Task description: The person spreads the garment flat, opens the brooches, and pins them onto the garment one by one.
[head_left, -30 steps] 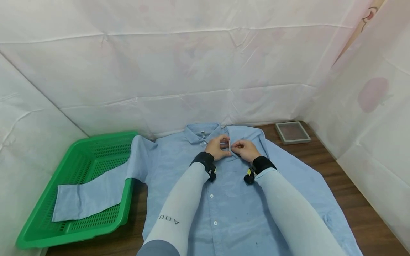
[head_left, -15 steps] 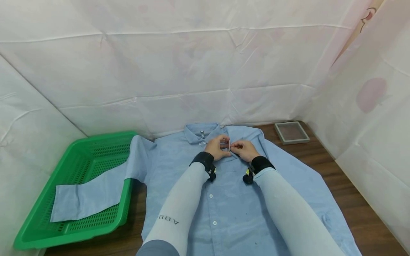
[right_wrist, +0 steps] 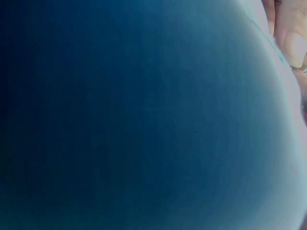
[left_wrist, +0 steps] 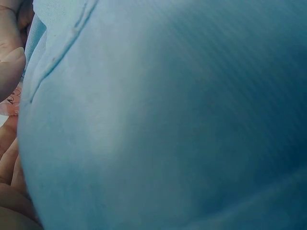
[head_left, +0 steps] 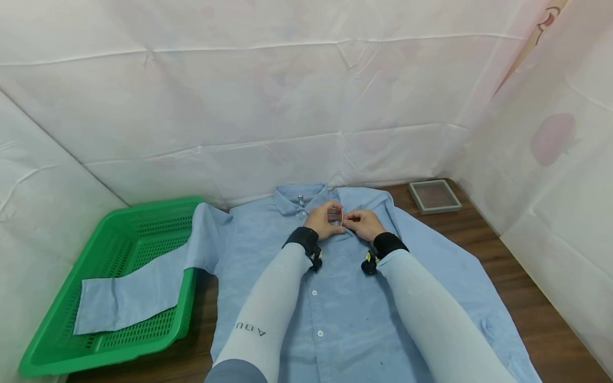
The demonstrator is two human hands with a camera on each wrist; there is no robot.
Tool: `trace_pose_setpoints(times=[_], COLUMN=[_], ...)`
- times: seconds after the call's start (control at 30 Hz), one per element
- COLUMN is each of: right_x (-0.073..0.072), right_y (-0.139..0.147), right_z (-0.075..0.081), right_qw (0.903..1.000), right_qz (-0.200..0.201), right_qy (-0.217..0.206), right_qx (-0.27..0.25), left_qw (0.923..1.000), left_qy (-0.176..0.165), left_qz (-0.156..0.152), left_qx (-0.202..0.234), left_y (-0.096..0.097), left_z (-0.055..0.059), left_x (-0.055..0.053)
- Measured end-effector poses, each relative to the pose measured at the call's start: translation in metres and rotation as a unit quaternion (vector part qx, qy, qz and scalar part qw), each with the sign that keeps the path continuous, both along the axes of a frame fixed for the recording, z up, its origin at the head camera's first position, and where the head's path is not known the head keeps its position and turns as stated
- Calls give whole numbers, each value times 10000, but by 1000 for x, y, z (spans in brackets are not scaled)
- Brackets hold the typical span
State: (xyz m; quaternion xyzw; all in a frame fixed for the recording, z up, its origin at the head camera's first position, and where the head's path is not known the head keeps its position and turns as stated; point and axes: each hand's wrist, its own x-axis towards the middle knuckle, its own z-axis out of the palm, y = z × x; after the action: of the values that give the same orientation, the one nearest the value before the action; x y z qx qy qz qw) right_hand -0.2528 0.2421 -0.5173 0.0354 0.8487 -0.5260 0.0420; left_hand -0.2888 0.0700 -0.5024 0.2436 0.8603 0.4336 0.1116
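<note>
A light blue button-up shirt (head_left: 345,298) lies spread out, collar at the far side. Over its upper chest, my left hand (head_left: 323,221) holds a thin, white-edged flat piece (head_left: 342,217) upright between thumb and fingers. In the left wrist view that piece shows a pink printed surface (left_wrist: 13,103) between thumb (left_wrist: 9,72) and fingers. Close to its right, my right hand (head_left: 365,224) pinches shirt fabric, fingertips right at the piece. Blue cloth (left_wrist: 144,115) fills most of the left wrist view. In the right wrist view cloth (right_wrist: 144,115) hides all but a thumb (right_wrist: 293,45) and fingers.
A green plastic basket (head_left: 184,314) stands on the left with a shirt sleeve (head_left: 129,298) draped into it. At the back right of the brown wooden table (head_left: 531,298) lies a small grey-framed square box (head_left: 435,197). White printed sheets (head_left: 268,96) enclose the back and sides.
My right fingertips have come slightly closer to the thin piece. My left hand keeps its hold, and the whole head view has shifted a little.
</note>
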Motion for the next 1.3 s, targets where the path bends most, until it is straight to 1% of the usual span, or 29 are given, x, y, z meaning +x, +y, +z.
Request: trace_pose_setpoints(times=[0.27,0.5,0.77,0.9,1.07,1.2,1.3], right_x=[0,1,2,2,4,5,5], right_y=[-1,-2,-2,1,1,0,1], right_z=[1,4,6,5,8,8,6], right_qw=[10000,9999,9998,9998,9998,9999,9999], right_qz=[-34,-52,28,95,90,56,49], right_qy=[-3,56,124,120,75,26,-1], right_qx=[19,116,119,157,157,112,123], left_qw=[10000,10000,9999,9998,9989,9985,9981], left_qy=[13,37,67,194,391,410,383], left_qz=[-14,-48,-52,-86,-20,47,80], left_qx=[18,73,107,-19,-242,-357,-475], left_y=[0,1,0,1,1,2,4], left_z=[-1,1,1,-1,-2,-2,0], left_x=[-2,-2,-2,-1,0,1,3])
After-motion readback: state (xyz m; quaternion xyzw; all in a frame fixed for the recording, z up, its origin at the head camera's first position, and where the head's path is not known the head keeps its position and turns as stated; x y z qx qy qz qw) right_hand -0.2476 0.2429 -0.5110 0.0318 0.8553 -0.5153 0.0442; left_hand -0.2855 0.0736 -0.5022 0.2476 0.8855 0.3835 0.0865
